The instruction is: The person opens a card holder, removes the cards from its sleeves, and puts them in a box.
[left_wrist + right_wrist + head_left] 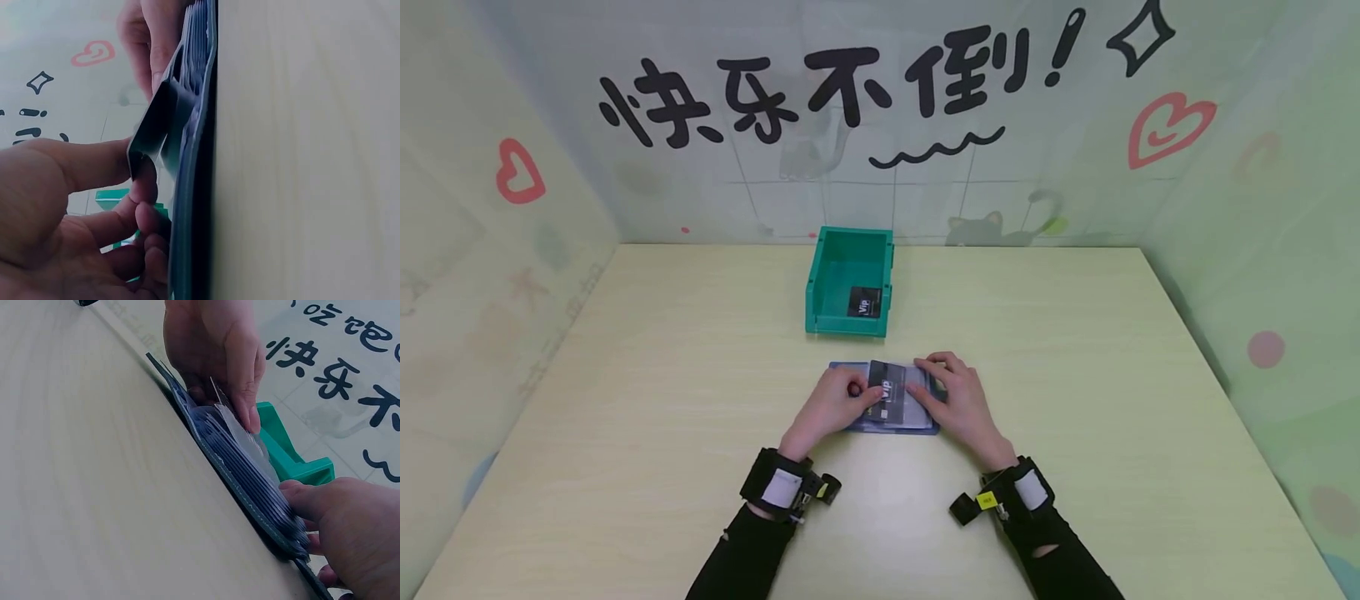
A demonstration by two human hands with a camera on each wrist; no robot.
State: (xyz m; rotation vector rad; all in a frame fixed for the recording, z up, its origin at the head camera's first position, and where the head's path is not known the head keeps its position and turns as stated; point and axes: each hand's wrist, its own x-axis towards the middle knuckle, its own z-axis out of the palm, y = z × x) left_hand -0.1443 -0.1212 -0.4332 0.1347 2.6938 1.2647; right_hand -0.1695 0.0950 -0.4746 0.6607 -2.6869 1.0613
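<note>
An opened card holder (917, 415) with a blue cover and a stack of clear sleeves lies on the table in front of me. My left hand (833, 403) pinches a dark card marked "VIP" (892, 402) between thumb and fingers, over the middle of the holder. In the left wrist view this card (150, 128) stands tilted up from the sleeves along its near edge. My right hand (962, 404) grips the sleeves at the right side, its thumb (300, 495) on the sleeve edges and other fingers partly hidden behind them.
Just beyond the holder stands a green plastic bin (846, 327) with another dark "VIP" card (865, 302) lying inside, near its front right corner. Printed partition walls enclose the pale wooden table (700, 350) at the back and both sides.
</note>
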